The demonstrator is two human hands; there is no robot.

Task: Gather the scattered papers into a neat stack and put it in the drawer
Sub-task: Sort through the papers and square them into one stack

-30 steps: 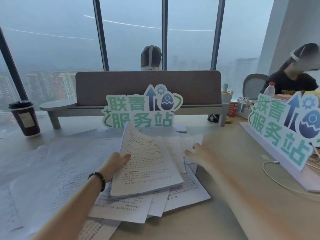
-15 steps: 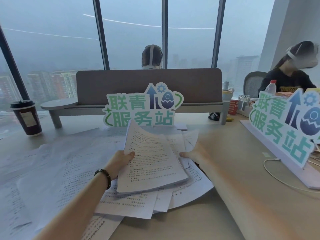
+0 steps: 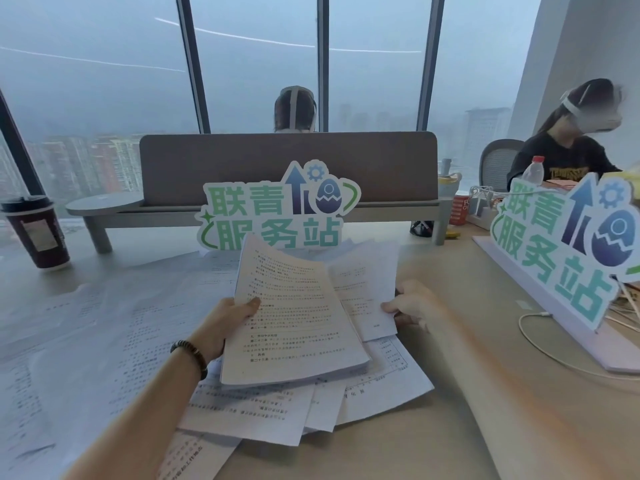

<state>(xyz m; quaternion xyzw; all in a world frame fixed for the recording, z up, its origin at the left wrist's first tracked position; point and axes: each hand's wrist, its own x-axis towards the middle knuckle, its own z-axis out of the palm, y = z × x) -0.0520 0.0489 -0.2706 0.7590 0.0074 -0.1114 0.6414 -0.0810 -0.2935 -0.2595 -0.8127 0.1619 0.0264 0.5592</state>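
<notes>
Roughly: left hand (image 3: 221,323) grips one thick stack (image 3: 294,323), right hand (image 3: 412,306) pinches one loose sheet (image 3: 367,292); scattered papers (image 3: 104,323) near the desk's (image 3: 485,427) left edge blurred, uncountable.

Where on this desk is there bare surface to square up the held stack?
Bare desk lies right of the loose papers, bordered by the white cable and side sign; the right hand is there. Another strip runs along the near edge. Left of the left hand and its held stack, sheets cover everything up to the coffee cup.
</notes>
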